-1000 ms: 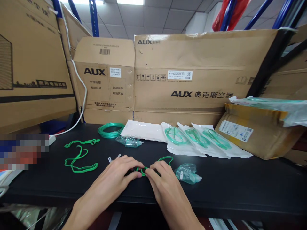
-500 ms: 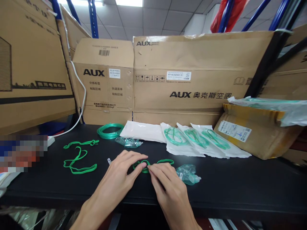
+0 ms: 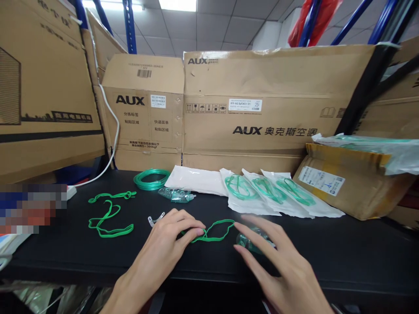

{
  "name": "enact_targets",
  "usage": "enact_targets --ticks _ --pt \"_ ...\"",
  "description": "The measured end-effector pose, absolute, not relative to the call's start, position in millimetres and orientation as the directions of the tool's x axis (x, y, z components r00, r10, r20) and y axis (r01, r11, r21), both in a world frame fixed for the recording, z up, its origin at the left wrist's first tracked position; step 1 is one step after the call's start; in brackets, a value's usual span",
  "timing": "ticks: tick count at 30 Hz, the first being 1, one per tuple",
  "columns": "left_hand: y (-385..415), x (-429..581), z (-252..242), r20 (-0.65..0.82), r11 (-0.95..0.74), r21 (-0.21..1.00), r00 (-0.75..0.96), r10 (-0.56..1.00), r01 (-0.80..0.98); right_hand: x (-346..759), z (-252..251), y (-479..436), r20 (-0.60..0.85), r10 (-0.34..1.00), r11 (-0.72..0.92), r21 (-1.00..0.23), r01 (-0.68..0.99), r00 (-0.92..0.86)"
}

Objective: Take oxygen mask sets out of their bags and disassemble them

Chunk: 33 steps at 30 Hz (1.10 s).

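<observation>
A thin green strap (image 3: 216, 238) lies looped on the black table. My left hand (image 3: 173, 235) pinches its left end between thumb and fingers. At the loop's right end, my right hand (image 3: 278, 253) is spread with thumb and fingers apart; a fingertip is at or beside the strap. Partly behind those fingers sits a clear green mask (image 3: 250, 241). A small white clip (image 3: 151, 221) shows just left of my left hand. Farther left lie another green strap (image 3: 113, 233) and a knotted one (image 3: 113, 196).
Behind are coiled green tubing (image 3: 151, 186), another clear mask (image 3: 176, 196), a white packet (image 3: 196, 179) and several pouches with green tubing (image 3: 240, 205). An open carton (image 3: 353, 205) stands at the right. Large cardboard sheets (image 3: 245, 78) line the back.
My right hand has moved right and spread its fingers, leaving the left hand's side. The strap's loop now lies wider between the hands. More of the white clip shows.
</observation>
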<state>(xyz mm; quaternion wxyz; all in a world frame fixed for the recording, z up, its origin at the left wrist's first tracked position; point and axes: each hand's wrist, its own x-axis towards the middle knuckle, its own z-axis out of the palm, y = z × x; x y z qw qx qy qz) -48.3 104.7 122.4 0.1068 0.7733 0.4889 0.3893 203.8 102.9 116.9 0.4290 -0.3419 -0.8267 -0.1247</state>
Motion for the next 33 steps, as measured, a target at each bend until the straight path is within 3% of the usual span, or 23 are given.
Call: enact_targets --ticks 3,6,11,14,17,24,33 --pt "105 -46 122 0.487 -0.478 0.577 0.191 0.852 0.662 233 104 110 0.753 0.536 0.637 -0.063 0.768 -0.382" --pt "107 -40 124 0.470 -0.463 0.606 0.178 0.864 0.647 241 91 121 0.680 0.646 0.592 -0.157 0.791 -0.348" --pt "108 -20 130 0.443 -0.472 0.686 0.197 0.875 0.553 223 101 124 0.624 0.760 0.543 -0.459 0.704 -0.179" --pt "105 -6 129 0.417 -0.434 0.764 0.148 0.897 0.478 211 114 118 0.534 0.841 0.486 -0.675 0.555 -0.086" --pt "100 2 125 0.414 -0.408 0.803 0.086 0.906 0.435 202 120 113 0.479 0.875 0.465 -0.800 0.379 -0.063" --pt "100 0 117 0.430 -0.433 0.805 0.104 0.897 0.405 186 114 115 0.447 0.892 0.452 -0.882 0.135 -0.068" --pt "98 -5 116 0.406 -0.432 0.775 0.160 0.900 0.462 190 114 113 0.424 0.905 0.420 -0.866 0.271 -0.048"
